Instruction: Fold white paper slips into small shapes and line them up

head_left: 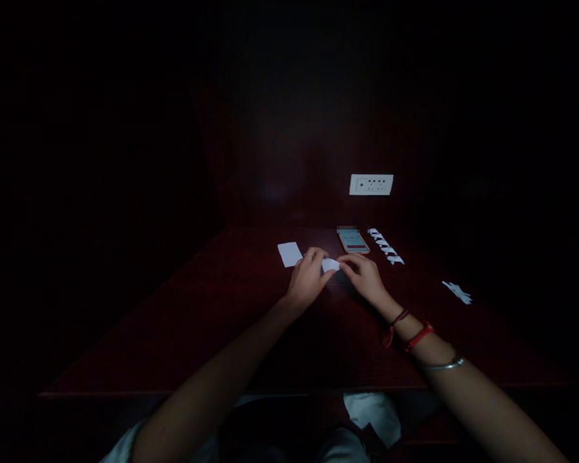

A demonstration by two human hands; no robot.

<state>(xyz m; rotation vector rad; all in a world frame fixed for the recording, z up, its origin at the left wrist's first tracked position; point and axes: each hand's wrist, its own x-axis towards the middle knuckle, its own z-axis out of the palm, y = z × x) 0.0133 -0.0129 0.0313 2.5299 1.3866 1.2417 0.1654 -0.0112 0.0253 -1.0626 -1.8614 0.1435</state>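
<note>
Between my two hands is a small piece of white paper (330,265), partly covered by fingers. My left hand (309,273) pinches its left side between thumb and fingers. On the right side, the fingertips of my right hand (364,275) close on the paper's edge. Just left of my left hand lies a flat white paper sheet (288,254), its right edge close to my fingers. Past my right hand rests a phone (353,240) with a lit screen. A row of small folded white paper pieces (385,246) stretches along the table to the right of the phone.
The dark red table (212,321) meets a wall at the back, where a white socket panel (371,184) is mounted. Thin white paper strips (457,292) lie in a pile at the right. The table's front edge runs above my lap. Surroundings are very dark.
</note>
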